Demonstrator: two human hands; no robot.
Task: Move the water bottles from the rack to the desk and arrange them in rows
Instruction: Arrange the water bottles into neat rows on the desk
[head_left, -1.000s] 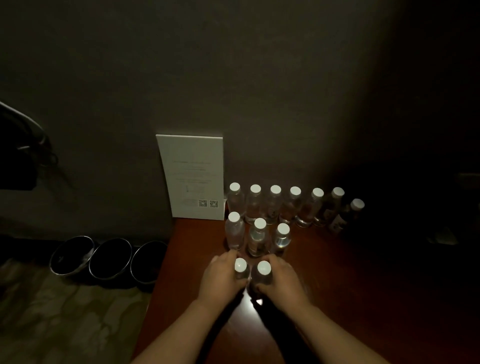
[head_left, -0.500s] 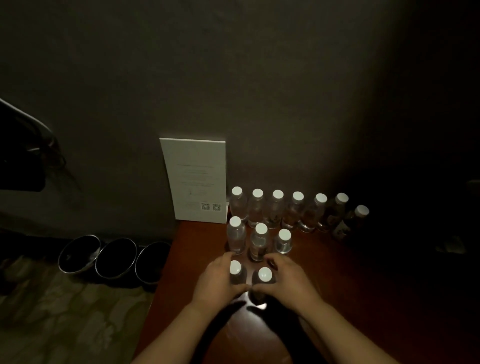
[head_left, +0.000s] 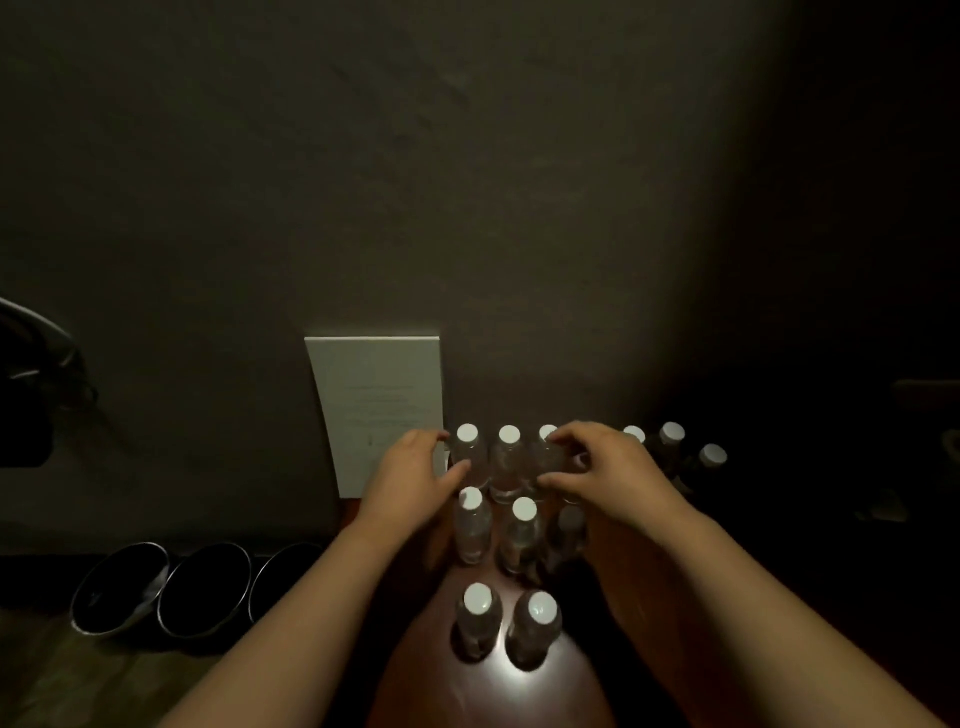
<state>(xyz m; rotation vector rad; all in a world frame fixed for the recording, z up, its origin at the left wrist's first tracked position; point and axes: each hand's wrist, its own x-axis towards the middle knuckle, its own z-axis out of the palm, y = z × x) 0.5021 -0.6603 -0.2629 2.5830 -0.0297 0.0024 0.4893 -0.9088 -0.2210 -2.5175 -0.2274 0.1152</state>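
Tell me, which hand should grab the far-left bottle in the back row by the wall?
The left hand, probably. Its grip already lies against the far-left back-row bottle, next to the white card. The right hand is busy farther right in that row and would have to cross over.

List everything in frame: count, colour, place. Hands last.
water bottles: at least eleven visible, clear with white caps, upright on the desk in three rows; back row by the wall, partly hidden by the right hand, middle row of three, front row of two
desk: one, reddish-brown wood, bottom centre
card: one, white, upright against the wall, left of the back row
bowls: three, dark with metallic rims, on the floor left of the desk
wall: grey, behind the desk
left hand: fingers curled round the leftmost back-row bottle
right hand: fingers curled over back-row bottles
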